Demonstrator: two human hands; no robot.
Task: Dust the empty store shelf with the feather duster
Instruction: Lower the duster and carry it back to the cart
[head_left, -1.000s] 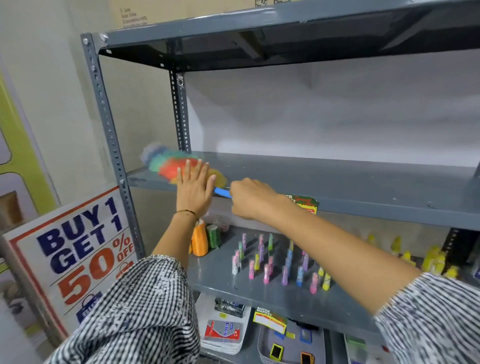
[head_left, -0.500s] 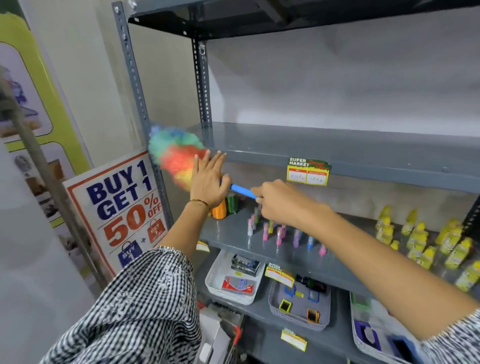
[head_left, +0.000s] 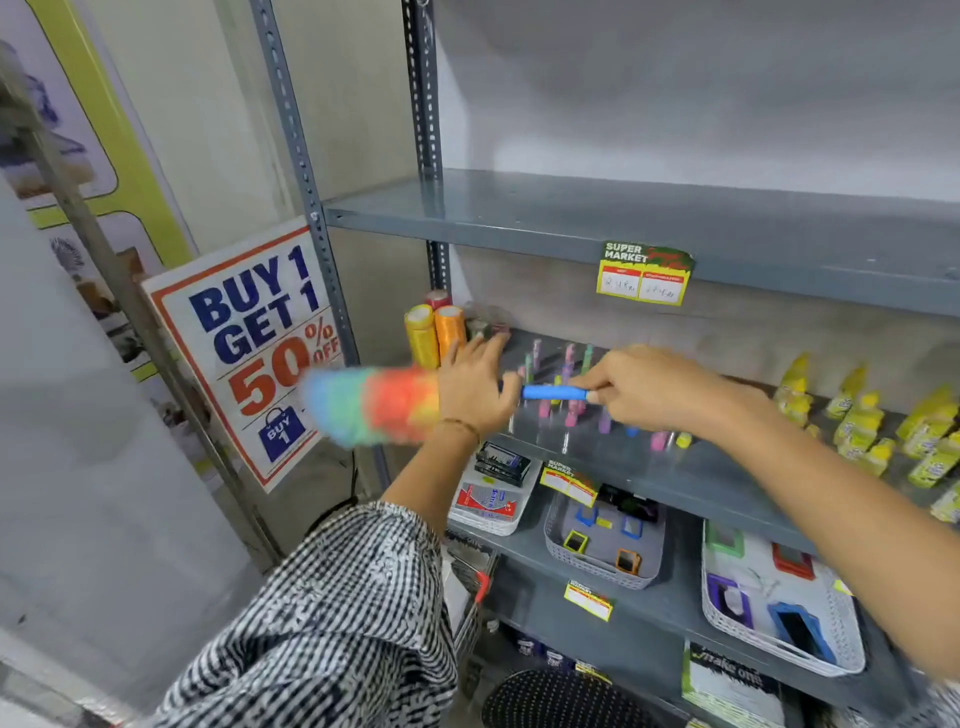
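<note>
The empty grey metal shelf (head_left: 623, 218) runs across the upper right, with nothing on it and a price tag on its front lip. Below and in front of it, my right hand (head_left: 654, 389) grips the blue handle of the rainbow feather duster (head_left: 374, 405). The duster lies level, its blurred fluffy head pointing left, past the shelf's front post. My left hand (head_left: 475, 384) is spread flat with fingers apart, resting against the base of the fluffy head and hiding part of it.
The shelf below holds thread spools (head_left: 434, 332), small coloured tubes (head_left: 571, 405) and yellow bottles (head_left: 878, 431). Lower shelves carry white and grey baskets (head_left: 602, 566). A "Buy 1 Get 1" sign (head_left: 254, 343) leans at the left beside the perforated post (head_left: 306, 176).
The duster has come off the empty shelf and dropped down to the level of the shelf below, both hands moving with it. My view has tilted down and left.
</note>
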